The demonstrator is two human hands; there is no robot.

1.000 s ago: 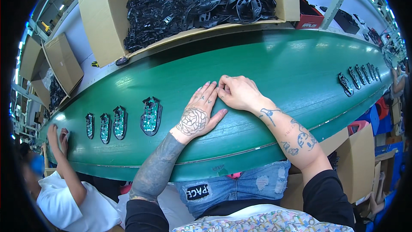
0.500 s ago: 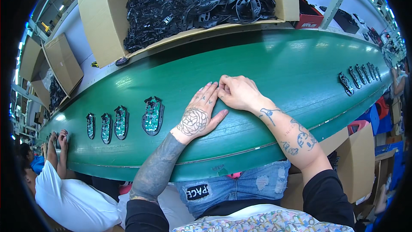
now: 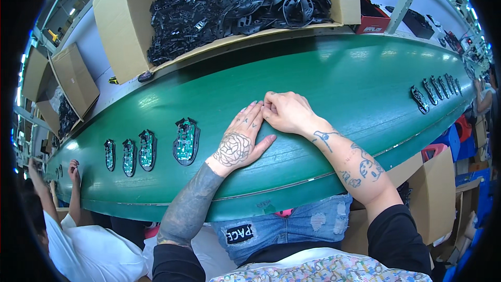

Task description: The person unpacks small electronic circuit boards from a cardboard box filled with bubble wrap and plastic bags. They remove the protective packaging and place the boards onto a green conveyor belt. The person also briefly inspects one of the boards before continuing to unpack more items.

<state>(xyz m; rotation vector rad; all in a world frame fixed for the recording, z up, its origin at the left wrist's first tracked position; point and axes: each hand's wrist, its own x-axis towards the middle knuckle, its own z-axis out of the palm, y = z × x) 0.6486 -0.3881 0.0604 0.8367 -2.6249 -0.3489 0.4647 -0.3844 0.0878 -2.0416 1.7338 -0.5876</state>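
Note:
My left hand (image 3: 239, 137) lies flat on the green conveyor belt (image 3: 292, 177), fingers stretched and thumb apart, holding nothing. My right hand (image 3: 290, 112) is curled, its thumb and index finger closed together against the fingertips of my left hand. Whatever it may pinch is hidden. The nearest part to my left hand is a green circuit board (image 3: 185, 141) in a black mouse-shaped base, a short way to its left. Farther left on the belt are three similar ones, such as the circuit board (image 3: 147, 149) in its black base.
Beyond the belt stands a large cardboard box (image 3: 122, 26) heaped with black plastic parts (image 3: 261, 5). More black mouse-shaped units (image 3: 419, 100) line the belt at the far right. A person in a white shirt (image 3: 99, 253) works at the left. An open carton (image 3: 433, 196) stands at my right.
My hands keep almost the same place and pose. At the left, the co-worker's arm has shifted and the body leans differently. The boards lie practically where they were.

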